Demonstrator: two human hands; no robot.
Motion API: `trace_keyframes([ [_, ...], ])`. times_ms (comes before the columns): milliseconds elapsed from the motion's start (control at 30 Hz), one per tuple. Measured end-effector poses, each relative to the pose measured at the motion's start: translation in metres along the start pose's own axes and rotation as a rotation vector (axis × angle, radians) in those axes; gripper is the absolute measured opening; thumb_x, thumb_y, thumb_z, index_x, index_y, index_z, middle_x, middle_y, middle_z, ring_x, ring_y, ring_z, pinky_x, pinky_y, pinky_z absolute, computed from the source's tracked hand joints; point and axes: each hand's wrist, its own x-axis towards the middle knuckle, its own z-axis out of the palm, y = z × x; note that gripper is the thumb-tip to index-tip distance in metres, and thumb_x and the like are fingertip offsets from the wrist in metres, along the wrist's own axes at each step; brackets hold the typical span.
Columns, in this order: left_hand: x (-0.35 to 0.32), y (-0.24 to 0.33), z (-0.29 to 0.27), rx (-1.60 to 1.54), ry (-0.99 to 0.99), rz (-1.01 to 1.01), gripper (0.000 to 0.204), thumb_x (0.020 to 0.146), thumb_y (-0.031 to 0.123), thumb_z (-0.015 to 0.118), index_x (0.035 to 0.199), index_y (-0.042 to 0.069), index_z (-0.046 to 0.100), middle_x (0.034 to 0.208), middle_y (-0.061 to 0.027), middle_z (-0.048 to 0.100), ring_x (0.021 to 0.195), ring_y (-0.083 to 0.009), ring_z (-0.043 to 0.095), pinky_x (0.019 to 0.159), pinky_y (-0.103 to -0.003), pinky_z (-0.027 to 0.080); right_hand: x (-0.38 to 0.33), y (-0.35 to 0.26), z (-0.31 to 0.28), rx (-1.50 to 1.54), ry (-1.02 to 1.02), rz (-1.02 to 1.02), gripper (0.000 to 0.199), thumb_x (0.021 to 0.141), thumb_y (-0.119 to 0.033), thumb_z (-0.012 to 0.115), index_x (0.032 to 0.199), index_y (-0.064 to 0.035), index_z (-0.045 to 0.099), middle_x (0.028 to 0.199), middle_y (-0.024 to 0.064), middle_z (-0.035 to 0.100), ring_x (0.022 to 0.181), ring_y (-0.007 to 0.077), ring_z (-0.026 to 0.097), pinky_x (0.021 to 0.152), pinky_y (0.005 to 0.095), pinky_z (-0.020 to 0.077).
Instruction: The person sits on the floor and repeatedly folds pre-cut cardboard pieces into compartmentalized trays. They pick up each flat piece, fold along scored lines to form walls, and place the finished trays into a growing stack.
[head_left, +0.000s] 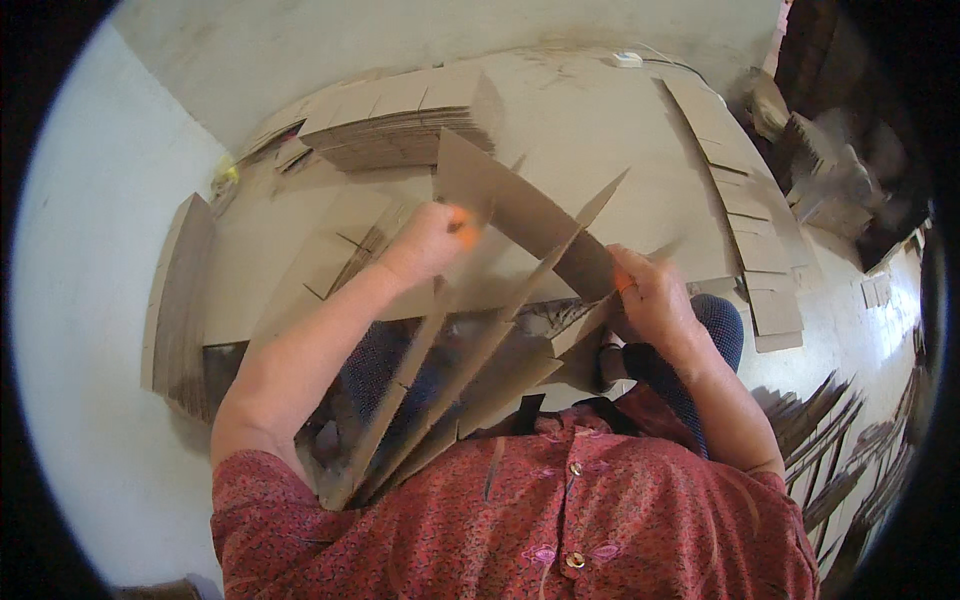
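A flat brown cardboard strip (525, 208) slants in front of me, from upper left down to my right hand. My right hand (655, 300) is closed on its lower right end, thumb on the near face. My left hand (432, 240) is closed at the strip's left part, its fingertips partly hidden and slightly blurred. Both hands have orange coverings on some fingers. Several long slotted cardboard strips (480, 355) cross this strip and run down toward my lap, fanned apart. Where they join the crossing strip is partly hidden by my hands.
A pale table (560, 110) carries a thick cardboard stack (390, 130) at the back and a row of overlapping cardboard pieces (750, 230) on the right. Another stack (180, 300) leans by the left wall. Slotted cardboard assemblies (840, 450) lie on the floor at lower right.
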Motion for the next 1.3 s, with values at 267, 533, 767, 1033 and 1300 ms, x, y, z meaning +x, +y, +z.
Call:
trace_keyframes([
  [267, 0.0, 0.02, 0.0, -0.238, -0.026, -0.036, 0.023, 0.088, 0.017, 0.064, 0.098, -0.003, 0.067, 0.08, -0.0004, 0.062, 0.073, -0.0069, 0.049, 0.065, -0.027, 0.044, 0.003, -0.006, -0.014, -0.095, -0.128, 0.08, 0.017, 0.078, -0.004, 0.053, 0.093, -0.0044, 0.062, 0.075, 0.0235, 0.062, 0.072, 0.0426, 0.061, 0.063, 0.0484, 0.0486],
  [533, 0.054, -0.01, -0.005, -0.079, 0.255, 0.083, 0.039, 0.088, 0.026, 0.065, 0.114, -0.002, 0.062, 0.103, -0.0125, 0.066, 0.093, -0.0216, 0.061, 0.078, -0.033, 0.049, 0.039, 0.03, -0.027, -0.174, -0.067, 0.209, 0.018, 0.083, -0.007, 0.051, 0.097, -0.0033, 0.062, 0.08, 0.0232, 0.063, 0.078, 0.0406, 0.062, 0.066, 0.0462, 0.0482],
  [767, 0.127, -0.047, -0.033, 0.681, 0.516, 0.03, 0.063, 0.087, 0.031, 0.066, 0.138, 0.003, 0.041, 0.145, -0.0144, 0.038, 0.133, -0.0333, 0.034, 0.105, -0.042, 0.037, 0.075, 0.083, -0.02, -0.339, -0.014, 0.179, 0.013, 0.081, -0.01, 0.053, 0.082, -0.0025, 0.063, 0.076, 0.024, 0.062, 0.076, 0.0432, 0.06, 0.066, 0.05, 0.049],
  [1033, 0.174, -0.053, -0.065, 0.619, 0.297, 0.028, 0.036, 0.083, 0.018, 0.066, 0.116, 0.004, 0.063, 0.108, -0.0191, 0.064, 0.105, -0.0284, 0.06, 0.088, -0.039, 0.046, 0.122, 0.143, -0.024, -0.514, 0.01, 0.214, 0.018, 0.086, -0.015, 0.054, 0.098, -0.0044, 0.063, 0.09, 0.0222, 0.065, 0.081, 0.0396, 0.064, 0.069, 0.0485, 0.0515],
  [1300, 0.169, -0.074, -0.1, 0.172, 0.285, 0.137, 0.023, 0.085, 0.015, 0.066, 0.103, 0.002, 0.069, 0.083, -0.0096, 0.069, 0.076, -0.016, 0.06, 0.071, -0.032, 0.047, 0.104, 0.101, -0.023, -0.569, 0.349, -0.03, 0.039, 0.089, -0.021, 0.058, 0.123, -0.0034, 0.056, 0.114, 0.0214, 0.061, 0.094, 0.038, 0.062, 0.081, 0.0422, 0.0507],
])
